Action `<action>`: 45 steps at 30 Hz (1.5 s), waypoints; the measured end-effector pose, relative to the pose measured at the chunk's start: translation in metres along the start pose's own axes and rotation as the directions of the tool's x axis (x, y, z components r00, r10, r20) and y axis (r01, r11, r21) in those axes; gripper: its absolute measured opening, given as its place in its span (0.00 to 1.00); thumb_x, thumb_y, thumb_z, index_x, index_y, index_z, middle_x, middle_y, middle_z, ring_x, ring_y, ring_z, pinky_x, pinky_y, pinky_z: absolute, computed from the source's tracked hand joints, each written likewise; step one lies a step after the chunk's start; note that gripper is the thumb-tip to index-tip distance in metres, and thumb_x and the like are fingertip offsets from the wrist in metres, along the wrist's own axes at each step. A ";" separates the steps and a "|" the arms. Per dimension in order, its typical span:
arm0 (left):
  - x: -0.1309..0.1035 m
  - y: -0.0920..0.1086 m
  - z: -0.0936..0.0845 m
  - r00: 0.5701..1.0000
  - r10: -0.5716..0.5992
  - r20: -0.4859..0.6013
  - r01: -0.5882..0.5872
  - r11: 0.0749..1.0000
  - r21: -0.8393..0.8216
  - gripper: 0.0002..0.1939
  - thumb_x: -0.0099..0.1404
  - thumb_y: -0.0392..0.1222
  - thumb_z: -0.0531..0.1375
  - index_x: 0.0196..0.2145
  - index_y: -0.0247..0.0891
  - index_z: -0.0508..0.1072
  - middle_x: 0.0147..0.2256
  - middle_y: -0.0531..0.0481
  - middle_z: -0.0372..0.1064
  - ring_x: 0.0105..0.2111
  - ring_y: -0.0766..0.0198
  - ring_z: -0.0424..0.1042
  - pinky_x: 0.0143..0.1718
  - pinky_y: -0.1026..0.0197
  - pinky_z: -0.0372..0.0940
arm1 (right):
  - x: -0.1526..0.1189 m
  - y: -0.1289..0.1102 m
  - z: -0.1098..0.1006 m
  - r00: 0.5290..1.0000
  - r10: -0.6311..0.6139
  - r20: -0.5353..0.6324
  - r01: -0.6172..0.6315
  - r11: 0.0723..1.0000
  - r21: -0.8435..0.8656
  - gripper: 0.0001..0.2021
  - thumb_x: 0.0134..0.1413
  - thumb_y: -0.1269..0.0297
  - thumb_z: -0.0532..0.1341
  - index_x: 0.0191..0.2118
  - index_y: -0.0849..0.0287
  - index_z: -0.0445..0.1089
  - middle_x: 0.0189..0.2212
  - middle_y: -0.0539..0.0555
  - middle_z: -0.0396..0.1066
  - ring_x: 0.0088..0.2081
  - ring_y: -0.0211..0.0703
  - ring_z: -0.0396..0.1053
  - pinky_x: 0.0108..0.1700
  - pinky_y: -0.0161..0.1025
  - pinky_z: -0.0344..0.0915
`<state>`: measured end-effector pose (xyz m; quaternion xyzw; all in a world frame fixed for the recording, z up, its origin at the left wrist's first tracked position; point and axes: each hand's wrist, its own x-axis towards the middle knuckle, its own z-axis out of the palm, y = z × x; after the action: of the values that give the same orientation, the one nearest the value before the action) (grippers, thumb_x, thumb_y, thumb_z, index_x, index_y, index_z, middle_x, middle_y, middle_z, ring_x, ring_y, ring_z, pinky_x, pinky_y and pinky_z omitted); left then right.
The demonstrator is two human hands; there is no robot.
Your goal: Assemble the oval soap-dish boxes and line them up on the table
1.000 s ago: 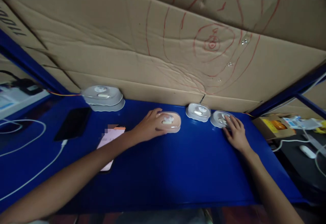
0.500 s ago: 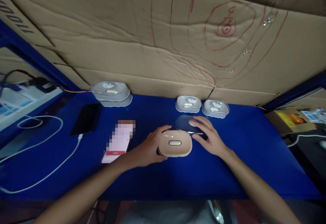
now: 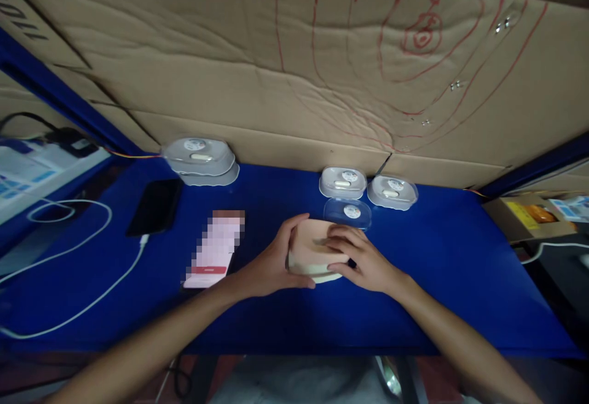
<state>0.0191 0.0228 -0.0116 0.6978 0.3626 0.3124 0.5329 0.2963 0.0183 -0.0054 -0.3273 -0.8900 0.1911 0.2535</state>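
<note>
An oval beige box (image 3: 306, 254) with rounded ends is between my hands above the blue tabletop. My left hand (image 3: 271, 260) wraps round its left side, thumb along the front and fingers behind. Over the right part of its beige lid (image 3: 313, 231), my right hand (image 3: 363, 260) has its fingers bent, with the thumb against the front right edge. These fingers hide the lid's small pale handle. Just behind the box lies a clear plastic cover (image 3: 338, 211) with a round white sticker.
Two lidded grey boxes (image 3: 343, 183) (image 3: 392, 192) stand against the cardboard wall (image 3: 207, 73), and a stacked pair (image 3: 202, 159) stands at back left. A lit phone (image 3: 211, 251), a dark phone (image 3: 154, 208) and its white cable (image 3: 110, 300) lie left. An open carton (image 3: 529, 217) is far right.
My right hand has let go of the clear cover, which now lies behind the box, and has come onto the beige lid. The left hand keeps its hold on the box.
</note>
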 end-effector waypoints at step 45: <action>0.005 0.014 -0.003 0.792 -0.525 0.311 0.550 0.393 -0.736 0.24 0.70 0.54 0.69 0.56 0.36 0.80 0.54 0.39 0.82 0.50 0.50 0.81 0.49 0.56 0.73 | -0.010 0.060 -0.021 0.962 0.270 -0.034 -0.267 0.914 -0.306 0.34 0.72 0.45 0.59 0.77 0.45 0.53 0.73 0.62 0.59 0.74 0.65 0.54 0.71 0.71 0.56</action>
<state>0.0219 0.0263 0.0029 0.2319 0.3803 0.2411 0.8622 0.3441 0.0578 -0.0219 -0.4810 -0.8566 0.0848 0.1666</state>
